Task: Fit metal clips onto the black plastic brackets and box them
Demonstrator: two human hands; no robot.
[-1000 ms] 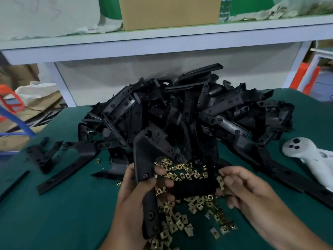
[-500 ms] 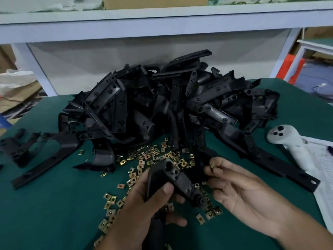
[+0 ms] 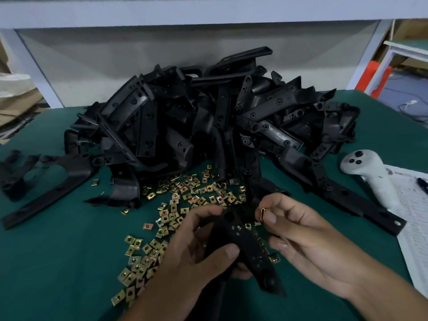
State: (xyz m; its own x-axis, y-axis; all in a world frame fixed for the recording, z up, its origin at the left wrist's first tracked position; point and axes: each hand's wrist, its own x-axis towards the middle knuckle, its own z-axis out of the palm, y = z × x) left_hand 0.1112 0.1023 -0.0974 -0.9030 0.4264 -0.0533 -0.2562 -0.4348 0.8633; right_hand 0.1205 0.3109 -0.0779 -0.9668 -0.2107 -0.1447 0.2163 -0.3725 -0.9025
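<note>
Black bracket (image 3: 245, 246) half-hidden by left hand (image 3: 185, 258)

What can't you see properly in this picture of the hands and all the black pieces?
Head view, the only one:
- The black plastic bracket in the left hand: the palm hides its lower part.
- The small metal clip pinched by the right hand: edge-on, too small to show its shape.
- The big heap of black brackets: outer pieces hide inner ones.
- The printed white sheet: cut by the right edge, print too small.
- No box shows.

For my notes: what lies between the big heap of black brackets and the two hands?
In the head view, loose brass-coloured square metal clips scattered on green mat.
</note>
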